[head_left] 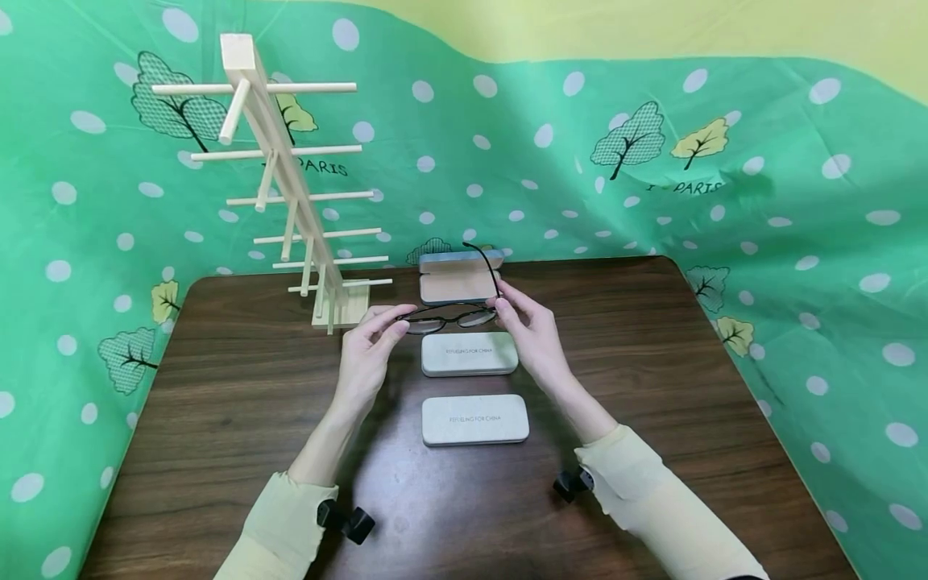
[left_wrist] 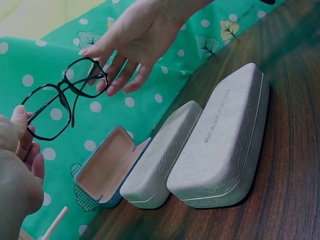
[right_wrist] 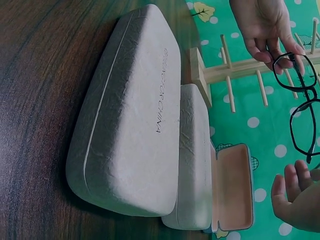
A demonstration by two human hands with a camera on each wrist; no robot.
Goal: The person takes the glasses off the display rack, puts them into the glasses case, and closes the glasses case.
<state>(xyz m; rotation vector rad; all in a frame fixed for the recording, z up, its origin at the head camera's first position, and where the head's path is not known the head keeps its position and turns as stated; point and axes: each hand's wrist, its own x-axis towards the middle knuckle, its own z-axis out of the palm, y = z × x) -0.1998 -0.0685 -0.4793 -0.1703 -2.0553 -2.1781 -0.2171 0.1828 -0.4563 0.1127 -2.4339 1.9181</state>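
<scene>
A pair of black-framed eyeglasses (head_left: 457,320) is held above the table, over the cases. My left hand (head_left: 367,354) pinches one end of the frame between thumb and fingers. At the opposite end, my right hand (head_left: 532,338) holds the frame near the hinge with thumb and index finger, its other fingers spread in the left wrist view. One temple sticks out past the right hand; the other looks folded behind the lenses. Beyond the glasses lies an open glasses case (head_left: 458,287) with a pinkish lining. Two closed pale cases (head_left: 470,355) (head_left: 475,420) lie nearer me.
A wooden rack (head_left: 290,169) with several pegs stands at the back left, close to my left hand. A green dotted cloth (head_left: 551,161) hangs behind the dark wooden table (head_left: 667,387). Black wrist cameras (head_left: 346,520) sit on both sleeves.
</scene>
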